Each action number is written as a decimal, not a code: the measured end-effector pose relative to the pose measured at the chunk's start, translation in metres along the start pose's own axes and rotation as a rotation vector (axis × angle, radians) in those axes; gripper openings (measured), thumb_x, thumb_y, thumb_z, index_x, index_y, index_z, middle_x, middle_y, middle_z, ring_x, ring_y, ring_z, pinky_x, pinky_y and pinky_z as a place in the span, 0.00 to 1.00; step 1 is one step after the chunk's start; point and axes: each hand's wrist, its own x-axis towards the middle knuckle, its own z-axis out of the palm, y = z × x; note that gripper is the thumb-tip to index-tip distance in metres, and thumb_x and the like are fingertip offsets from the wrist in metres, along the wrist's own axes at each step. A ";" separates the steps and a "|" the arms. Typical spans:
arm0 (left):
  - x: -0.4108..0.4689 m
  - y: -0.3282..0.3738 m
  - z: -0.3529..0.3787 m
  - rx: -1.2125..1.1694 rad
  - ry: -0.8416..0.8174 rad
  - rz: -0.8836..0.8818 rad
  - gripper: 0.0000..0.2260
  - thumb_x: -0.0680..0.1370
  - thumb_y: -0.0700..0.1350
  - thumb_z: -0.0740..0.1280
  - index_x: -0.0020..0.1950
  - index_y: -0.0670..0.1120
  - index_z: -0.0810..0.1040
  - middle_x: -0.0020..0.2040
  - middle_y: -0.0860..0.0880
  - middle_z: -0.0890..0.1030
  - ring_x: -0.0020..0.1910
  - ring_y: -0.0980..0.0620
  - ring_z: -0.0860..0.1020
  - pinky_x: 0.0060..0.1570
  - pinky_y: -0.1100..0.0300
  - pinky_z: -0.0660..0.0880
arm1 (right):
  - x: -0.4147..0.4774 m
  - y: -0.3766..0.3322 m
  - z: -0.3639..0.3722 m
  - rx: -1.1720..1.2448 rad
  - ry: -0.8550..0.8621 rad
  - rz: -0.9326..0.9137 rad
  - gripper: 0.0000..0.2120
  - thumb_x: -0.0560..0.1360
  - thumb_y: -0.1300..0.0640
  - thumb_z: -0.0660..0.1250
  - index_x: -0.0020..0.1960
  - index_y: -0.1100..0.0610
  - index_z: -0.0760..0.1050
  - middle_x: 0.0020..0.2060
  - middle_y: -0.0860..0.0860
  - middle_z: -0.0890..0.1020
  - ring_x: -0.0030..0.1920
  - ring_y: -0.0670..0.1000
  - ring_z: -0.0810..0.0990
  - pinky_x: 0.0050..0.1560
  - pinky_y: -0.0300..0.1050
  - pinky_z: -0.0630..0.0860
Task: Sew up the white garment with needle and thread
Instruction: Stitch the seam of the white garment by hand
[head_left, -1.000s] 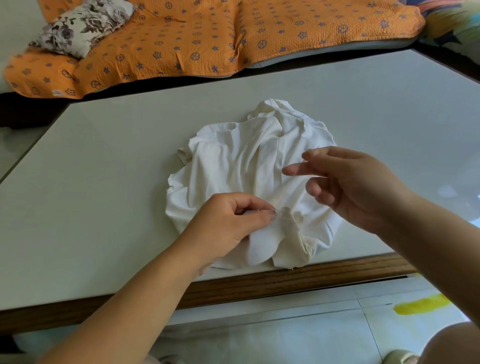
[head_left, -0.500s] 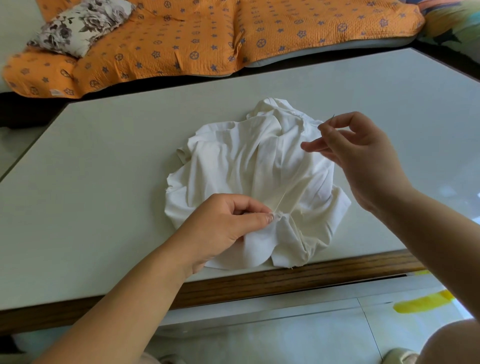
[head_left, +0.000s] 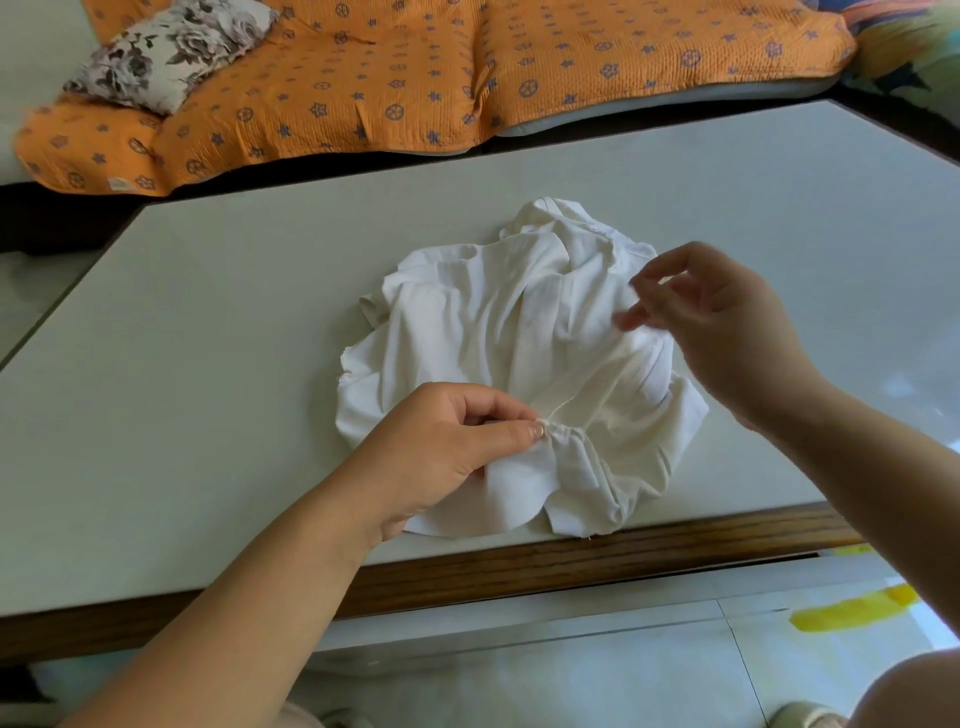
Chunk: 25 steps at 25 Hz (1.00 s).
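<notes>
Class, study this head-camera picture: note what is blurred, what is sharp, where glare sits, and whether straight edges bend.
Head view: the right hand is motion-blurred at its fingertips; the left hand, pinching the white garment, is sharp. Head view: bright glare washes the right end of the table. Head view: its wooden front edge bows slightly, wide-angle distortion.

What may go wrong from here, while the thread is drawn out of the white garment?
1. The white garment puckers where the left hand pinches it; a harder pull by the right hand may gather the seam more or snap the thread.
2. The garment lies at the near edge of the table, so a tug might drag it off.
</notes>
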 end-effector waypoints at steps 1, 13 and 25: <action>0.000 0.000 0.000 -0.006 0.007 0.004 0.03 0.73 0.46 0.73 0.43 0.53 0.86 0.45 0.54 0.86 0.50 0.57 0.82 0.56 0.60 0.77 | -0.008 -0.004 0.003 0.018 -0.115 0.022 0.06 0.80 0.57 0.65 0.45 0.50 0.75 0.36 0.46 0.86 0.37 0.50 0.85 0.39 0.46 0.76; 0.001 0.000 -0.004 0.110 0.004 0.086 0.03 0.74 0.45 0.73 0.45 0.52 0.86 0.43 0.51 0.86 0.47 0.52 0.83 0.53 0.62 0.78 | -0.047 -0.016 0.010 0.090 -0.470 0.275 0.02 0.78 0.60 0.68 0.48 0.57 0.80 0.35 0.55 0.85 0.35 0.56 0.86 0.34 0.46 0.82; 0.002 0.000 -0.008 0.098 -0.022 0.085 0.06 0.75 0.44 0.73 0.43 0.55 0.86 0.42 0.53 0.86 0.44 0.60 0.81 0.50 0.65 0.77 | -0.051 -0.012 0.011 0.007 -0.616 0.274 0.07 0.77 0.62 0.68 0.47 0.52 0.83 0.31 0.51 0.84 0.36 0.53 0.87 0.41 0.43 0.83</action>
